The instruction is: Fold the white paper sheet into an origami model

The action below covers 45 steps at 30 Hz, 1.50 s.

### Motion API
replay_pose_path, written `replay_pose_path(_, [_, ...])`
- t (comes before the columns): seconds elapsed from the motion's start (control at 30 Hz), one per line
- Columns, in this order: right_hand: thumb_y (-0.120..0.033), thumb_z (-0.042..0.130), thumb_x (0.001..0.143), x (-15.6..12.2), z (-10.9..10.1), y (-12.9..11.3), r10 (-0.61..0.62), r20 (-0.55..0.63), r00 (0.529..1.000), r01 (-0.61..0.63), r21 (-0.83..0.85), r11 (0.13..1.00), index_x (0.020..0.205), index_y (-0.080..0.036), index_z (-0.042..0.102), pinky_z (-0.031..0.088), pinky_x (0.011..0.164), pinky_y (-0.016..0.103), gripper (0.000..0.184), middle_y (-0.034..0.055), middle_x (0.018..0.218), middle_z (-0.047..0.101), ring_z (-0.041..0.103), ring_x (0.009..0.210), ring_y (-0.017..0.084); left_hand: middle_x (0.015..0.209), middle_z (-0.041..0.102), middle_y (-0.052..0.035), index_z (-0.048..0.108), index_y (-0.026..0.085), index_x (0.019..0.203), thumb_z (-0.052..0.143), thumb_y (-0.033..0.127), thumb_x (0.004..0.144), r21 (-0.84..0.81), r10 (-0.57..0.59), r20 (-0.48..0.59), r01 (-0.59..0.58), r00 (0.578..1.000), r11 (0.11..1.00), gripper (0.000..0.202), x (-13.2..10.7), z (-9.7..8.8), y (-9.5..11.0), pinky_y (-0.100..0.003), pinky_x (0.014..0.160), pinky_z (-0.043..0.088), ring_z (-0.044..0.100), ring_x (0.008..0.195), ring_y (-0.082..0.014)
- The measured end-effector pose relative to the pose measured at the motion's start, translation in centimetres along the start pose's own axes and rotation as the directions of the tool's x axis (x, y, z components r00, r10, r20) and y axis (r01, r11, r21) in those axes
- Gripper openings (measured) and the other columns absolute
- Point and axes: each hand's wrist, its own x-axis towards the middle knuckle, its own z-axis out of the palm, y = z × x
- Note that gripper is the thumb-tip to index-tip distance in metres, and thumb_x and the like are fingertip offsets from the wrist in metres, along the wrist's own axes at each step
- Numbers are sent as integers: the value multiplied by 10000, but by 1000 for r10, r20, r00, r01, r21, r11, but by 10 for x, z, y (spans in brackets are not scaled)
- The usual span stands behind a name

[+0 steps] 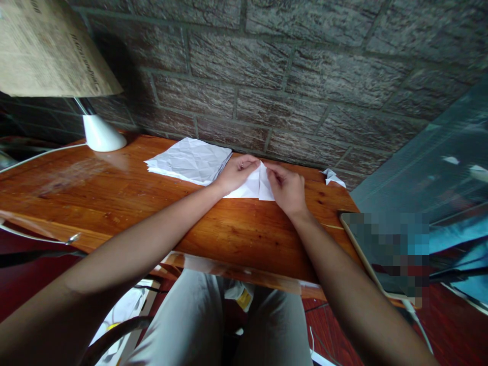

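A folded sheet of white paper (251, 187) lies on the wooden table, its folded part rising to a point between my hands. My left hand (240, 173) rests on its left part, thumb and fingers pinched at the upper fold. Close by on the right, my right hand (287, 185) has its fingers closed on the paper's right edge. The fingertips of both hands nearly meet at the top. Left of my left hand is a stack of creased white paper sheets (188, 158). The fingers partly cover the folds.
A white lamp base (102, 133) with a newsprint-patterned shade (49, 56) stands at the table's left. A small folded paper piece (333, 178) sits at the back right. A tablet-like device (366, 249), partly blurred, lies at the right edge. A brick wall (259, 76) runs behind.
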Motion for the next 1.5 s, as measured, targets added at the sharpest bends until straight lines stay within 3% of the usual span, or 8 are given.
replay_pose_path(0.4, [-212,568,929,0,1,3,-1,2,1000,1,-4,1000,1086,-270,809,606,898,367,293,11,1103,798,788,916,245,812,729,-25,738,173,812,723,422,819,-34,-92,8,92,996,995,250,-2,1,6,-269,738,473,616,771,-160])
replay_pose_path(1.0, [-172,560,930,-1,2,2,-53,5,999,53,-16,998,1097,-295,805,597,946,382,321,-2,1129,793,775,1008,245,851,746,-31,750,172,821,713,400,840,-38,-56,20,57,998,998,232,-3,2,10,-264,781,484,636,808,-162])
replay_pose_path(1.13, [-187,559,936,-1,1,1,-34,-8,999,34,-28,999,1094,-281,808,600,930,377,309,12,1117,795,781,970,242,869,760,-30,772,163,863,753,370,810,-171,-121,18,122,992,978,215,-3,4,8,-276,801,493,649,802,-159])
replay_pose_path(1.23, [-204,557,942,0,1,1,-16,-31,999,15,-32,999,1101,-283,806,602,919,369,306,11,1108,798,784,949,239,854,770,-46,764,161,852,799,375,767,-391,-319,90,328,944,860,233,-1,4,5,-311,787,524,674,761,-174])
replay_pose_path(1.33, [-200,563,935,0,2,2,-8,-30,1000,7,-30,1000,1093,-286,807,599,918,365,303,9,1104,799,783,948,239,815,771,-78,748,159,804,833,382,734,-500,-502,227,543,834,675,249,1,2,3,-329,727,551,687,700,-191])
replay_pose_path(1.4, [-198,563,934,0,2,2,-7,-28,1000,6,-25,1000,1090,-283,808,594,928,368,302,14,1109,799,782,955,241,805,773,-82,747,160,797,837,364,737,-509,-556,289,617,779,600,231,2,0,5,-327,712,563,693,684,-193])
replay_pose_path(1.5, [-205,560,939,-1,3,2,-12,-36,999,11,-14,1000,1097,-266,807,592,932,371,300,27,1112,798,781,961,243,805,778,-79,750,159,810,814,340,772,-499,-574,349,666,740,555,196,2,-4,8,-329,729,578,706,692,-196])
